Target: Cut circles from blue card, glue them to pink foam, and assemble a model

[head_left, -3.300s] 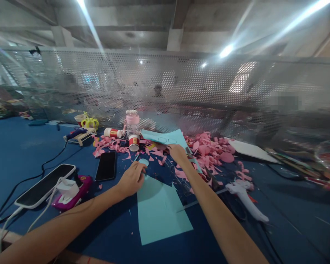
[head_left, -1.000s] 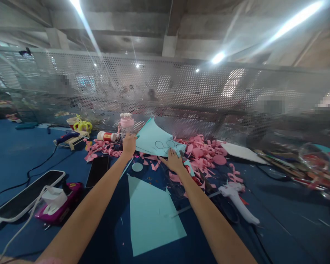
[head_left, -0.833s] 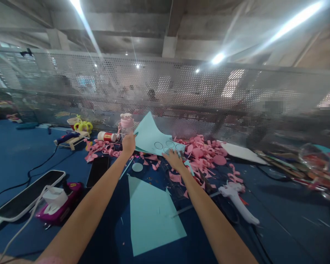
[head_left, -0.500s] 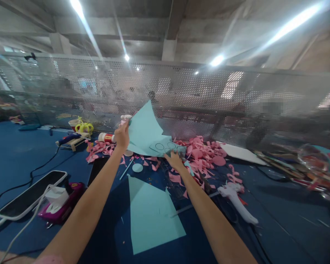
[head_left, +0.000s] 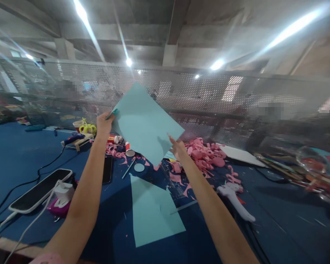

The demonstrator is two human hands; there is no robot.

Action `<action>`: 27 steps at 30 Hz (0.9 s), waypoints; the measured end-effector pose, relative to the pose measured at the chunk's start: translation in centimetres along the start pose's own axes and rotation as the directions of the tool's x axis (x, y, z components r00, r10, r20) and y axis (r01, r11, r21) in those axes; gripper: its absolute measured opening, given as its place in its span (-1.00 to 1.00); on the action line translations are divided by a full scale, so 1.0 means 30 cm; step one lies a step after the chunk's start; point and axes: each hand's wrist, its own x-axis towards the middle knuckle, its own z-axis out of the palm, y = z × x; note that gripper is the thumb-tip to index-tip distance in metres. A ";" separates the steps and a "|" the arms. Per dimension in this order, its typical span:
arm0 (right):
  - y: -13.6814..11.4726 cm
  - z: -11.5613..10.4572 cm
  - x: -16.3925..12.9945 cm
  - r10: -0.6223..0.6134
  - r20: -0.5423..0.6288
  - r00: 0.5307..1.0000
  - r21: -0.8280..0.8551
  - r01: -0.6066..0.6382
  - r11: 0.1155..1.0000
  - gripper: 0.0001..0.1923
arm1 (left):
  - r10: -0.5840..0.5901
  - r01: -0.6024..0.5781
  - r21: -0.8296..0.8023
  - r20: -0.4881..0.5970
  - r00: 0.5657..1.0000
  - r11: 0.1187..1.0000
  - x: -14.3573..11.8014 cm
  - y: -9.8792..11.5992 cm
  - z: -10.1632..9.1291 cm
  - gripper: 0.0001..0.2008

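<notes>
At the far left a phone (head_left: 37, 191) is lying flat on the blue table (head_left: 13, 154), with a magenta gadget (head_left: 59, 203) just beside it. Your left hand (head_left: 104, 124) is pinching the upper corner of a light blue paper sheet (head_left: 145, 123) and holding it tilted above the table. A second cut blue sheet (head_left: 154, 212) is lying flat below, with a small paper circle (head_left: 139, 167) near its top. Your right hand (head_left: 178, 148) is touching the raised sheet's lower edge, fingers spread open. Further right, pink paper scraps (head_left: 209, 152) are piling up near a white glue gun (head_left: 235, 196)
</notes>
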 end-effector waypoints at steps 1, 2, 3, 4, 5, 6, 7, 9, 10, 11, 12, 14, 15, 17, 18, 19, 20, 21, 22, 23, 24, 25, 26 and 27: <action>-0.026 0.009 -0.007 0.013 0.013 1.000 0.079 -0.014 0.997 -0.56 | -0.009 0.009 -0.001 0.036 0.999 1.000 -0.004 0.007 -0.003 -0.81; -0.051 0.018 -0.013 0.028 0.024 0.999 0.159 -0.032 0.987 -0.57 | -0.006 0.005 0.007 0.059 0.998 1.000 -0.009 0.016 -0.006 -0.79; -0.074 0.026 -0.021 0.042 0.034 0.999 0.218 -0.048 0.975 -0.59 | 0.011 -0.012 0.024 0.069 0.998 1.000 -0.017 0.029 -0.009 -0.79; -0.095 0.036 -0.030 0.059 0.045 0.997 0.268 -0.069 0.961 -0.62 | 0.037 -0.041 0.048 0.076 0.996 0.998 -0.026 0.046 -0.012 -0.78; -0.113 0.045 -0.040 0.078 0.056 0.995 0.308 -0.091 0.947 -0.66 | 0.067 -0.073 0.068 0.085 0.994 0.995 -0.039 0.065 -0.014 -0.79; -0.128 0.055 -0.051 0.097 0.067 0.993 0.341 -0.114 0.933 -0.69 | 0.103 -0.113 0.100 0.104 0.989 0.989 -0.055 0.087 -0.016 -0.80; -0.141 0.065 -0.065 0.117 0.079 0.990 0.366 -0.138 0.920 -0.72 | 0.149 -0.167 0.125 0.141 0.979 0.978 -0.075 0.110 -0.018 -0.80; -0.158 0.085 -0.094 0.157 0.112 0.981 0.400 -0.189 0.897 -0.76 | 0.238 -0.279 0.136 0.258 0.936 0.951 -0.128 0.156 -0.017 -0.77; -0.165 0.093 -0.110 0.179 0.131 0.975 0.411 -0.218 0.885 -0.77 | 0.263 -0.323 0.147 0.326 0.908 0.935 -0.161 0.176 -0.016 -0.76; -0.170 0.099 -0.127 0.202 0.152 0.967 0.420 -0.249 0.873 -0.79 | 0.261 -0.357 0.171 0.416 0.871 0.918 -0.198 0.194 -0.014 -0.74; -0.175 0.104 -0.145 0.225 0.174 0.959 0.426 -0.279 0.860 -0.80 | 0.257 -0.390 0.188 0.492 0.832 0.901 -0.239 0.208 -0.014 -0.72; -0.187 0.105 -0.186 0.266 0.214 0.940 0.436 -0.335 0.835 -0.81 | 0.255 -0.454 0.194 0.611 0.749 0.869 -0.329 0.225 -0.019 -0.68; -0.196 0.103 -0.211 0.283 0.230 0.931 0.438 -0.359 0.824 -0.82 | 0.267 -0.494 0.180 0.661 0.701 0.850 -0.376 0.229 -0.026 -0.67; -0.217 0.094 -0.266 0.306 0.282 0.909 0.447 -0.407 0.797 -0.76 | 0.291 -0.573 0.156 0.738 0.609 0.805 -0.468 0.230 -0.049 -0.66; -0.230 0.090 -0.297 0.310 0.320 0.895 0.453 -0.432 0.780 -0.67 | 0.294 -0.606 0.148 0.770 0.567 0.781 -0.511 0.230 -0.063 -0.65; -0.244 0.087 -0.329 0.293 0.383 0.876 0.470 -0.458 0.755 -0.55 | 0.298 -0.632 0.147 0.786 0.542 0.761 -0.551 0.228 -0.079 -0.64; -0.257 0.086 -0.360 0.263 0.432 0.863 0.491 -0.469 0.734 -0.44 | 0.297 -0.657 0.158 0.798 0.525 0.737 -0.587 0.226 -0.095 -0.63; -0.269 0.086 -0.389 0.229 0.456 0.860 0.508 -0.463 0.726 -0.35 | 0.298 -0.688 0.167 0.811 0.503 0.706 -0.618 0.225 -0.109 -0.62; -0.279 0.089 -0.416 0.202 0.465 0.862 0.518 -0.450 0.728 -0.30 | 0.296 -0.717 0.177 0.825 0.482 0.674 -0.646 0.223 -0.122 -0.62; -0.287 0.094 -0.439 0.184 0.452 0.873 0.528 -0.429 0.733 -0.28 | 0.300 -0.746 0.178 0.837 0.457 0.642 -0.669 0.223 -0.132 -0.61; -0.292 0.101 -0.458 0.181 0.425 0.887 0.538 -0.408 0.738 -0.30 | 0.303 -0.773 0.176 0.849 0.432 0.610 -0.687 0.223 -0.140 -0.61; -0.295 0.108 -0.473 0.193 0.383 0.903 0.545 -0.390 0.743 -0.36 | 0.304 -0.796 0.173 0.860 0.409 0.581 -0.701 0.225 -0.147 -0.60; -0.296 0.116 -0.484 0.216 0.324 0.921 0.554 -0.370 0.746 -0.42 | 0.308 -0.815 0.169 0.868 0.390 0.554 -0.712 0.228 -0.151 -0.59; -0.296 0.122 -0.492 0.249 0.254 0.934 0.565 -0.353 0.746 -0.46 | 0.312 -0.830 0.170 0.872 0.378 0.531 -0.719 0.233 -0.155 -0.59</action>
